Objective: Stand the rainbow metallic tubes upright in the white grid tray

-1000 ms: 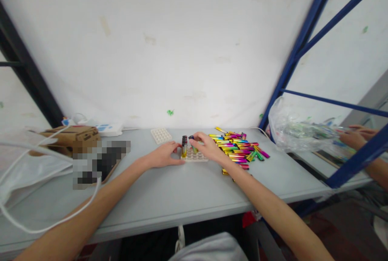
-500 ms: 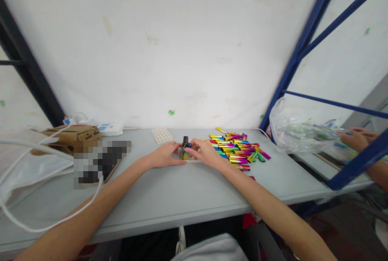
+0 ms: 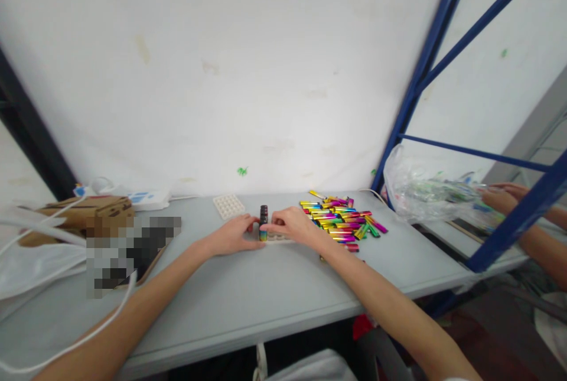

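Note:
A short row of upright, dark-topped tubes with shiny rainbow bodies (image 3: 263,233) stands at the left end of a pale pocketed tray (image 3: 278,239). My left hand (image 3: 233,234) rests at that end, thumb and forefinger apart around the row, the thumb by the tray's front corner. From the right, my right hand (image 3: 292,222) reaches over the tray with bent fingers, its fingertips closed against a tube in the row. The hand covers part of the tray. To the right lies a loose pile of shiny rainbow tubes (image 3: 341,218).
Behind my left hand lies another pale pocketed tray (image 3: 229,206). Left are a cardboard box (image 3: 110,207), a power strip (image 3: 150,199), a blurred-out dark object (image 3: 142,257) and white cables. Right are a blue metal frame (image 3: 405,112), a clear plastic bag (image 3: 420,192) and another person's hands.
The view has turned slightly right. My right hand has drawn back a little from the row, exposing more tray pockets. My left hand stays at the tray's left end.

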### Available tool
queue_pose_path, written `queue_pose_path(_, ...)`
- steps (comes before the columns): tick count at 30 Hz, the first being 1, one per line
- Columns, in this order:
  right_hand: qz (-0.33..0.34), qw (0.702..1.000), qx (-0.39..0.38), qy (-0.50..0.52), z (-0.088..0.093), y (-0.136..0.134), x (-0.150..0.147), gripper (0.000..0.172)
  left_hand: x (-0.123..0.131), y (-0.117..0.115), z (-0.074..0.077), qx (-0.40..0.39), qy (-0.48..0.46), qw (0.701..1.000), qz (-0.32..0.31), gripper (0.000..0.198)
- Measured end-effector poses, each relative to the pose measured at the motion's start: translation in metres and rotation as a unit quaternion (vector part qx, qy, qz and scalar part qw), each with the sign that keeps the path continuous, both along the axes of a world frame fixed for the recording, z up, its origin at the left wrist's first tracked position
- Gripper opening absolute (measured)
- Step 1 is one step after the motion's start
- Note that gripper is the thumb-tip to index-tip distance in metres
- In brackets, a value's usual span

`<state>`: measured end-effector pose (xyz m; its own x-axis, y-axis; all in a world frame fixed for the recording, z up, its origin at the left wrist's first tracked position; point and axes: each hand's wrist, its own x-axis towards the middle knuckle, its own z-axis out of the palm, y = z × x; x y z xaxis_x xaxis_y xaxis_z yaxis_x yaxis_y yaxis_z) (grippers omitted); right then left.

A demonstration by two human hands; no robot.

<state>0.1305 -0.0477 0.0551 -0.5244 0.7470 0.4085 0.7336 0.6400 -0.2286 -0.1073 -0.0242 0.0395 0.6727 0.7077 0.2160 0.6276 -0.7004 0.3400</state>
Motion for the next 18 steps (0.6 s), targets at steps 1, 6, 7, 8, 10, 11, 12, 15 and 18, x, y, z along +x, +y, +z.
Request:
queue_pose_path(1, -0.013, 1.0, -0.005, 0.02, 0.002, 0.008, 0.009, 0.053, 0.0, 0.0, 0.0, 0.001, 0.0, 1.0, 0.002, 0.051)
queue_pose_path(6, -0.253, 0.967, -0.021, -0.019, 0.016, 0.065, 0.088, 0.032, -0.001, 0.003, -0.001, -0.004, 0.013, 1.0, 0.0, 0.052)
queue_pose_path(7, -0.276, 0.96, -0.038, -0.033, 0.016, 0.075, 0.104, 0.028, -0.001, 0.003, -0.001, -0.004, 0.015, 1.0, 0.0, 0.051)
queue_pose_path(8, -0.287, 0.956, -0.051, -0.042, 0.014, 0.083, 0.117, 0.026, -0.001, 0.003, -0.001, -0.004, 0.016, 1.0, 0.001, 0.051)
queue_pose_path(10, -0.298, 0.95, -0.077, -0.059, 0.008, 0.094, 0.135, 0.021, 0.0, 0.004, -0.001, -0.002, 0.02, 1.0, 0.004, 0.05)
queue_pose_path(11, -0.299, 0.948, -0.085, -0.065, 0.003, 0.097, 0.14, 0.019, 0.0, 0.003, -0.001, -0.002, 0.021, 1.0, 0.004, 0.05)
queue_pose_path(12, -0.3, 0.947, -0.091, -0.069, -0.001, 0.098, 0.142, 0.018, 0.0, 0.003, 0.0, -0.003, 0.021, 1.0, 0.004, 0.05)
queue_pose_path(15, -0.294, 0.949, -0.091, -0.071, -0.011, 0.095, 0.141, 0.021, 0.001, 0.001, 0.001, -0.007, 0.021, 1.0, 0.007, 0.052)
queue_pose_path(18, -0.286, 0.954, -0.073, -0.06, -0.01, 0.088, 0.138, 0.021, 0.0, 0.001, 0.002, -0.008, 0.025, 1.0, 0.011, 0.052)
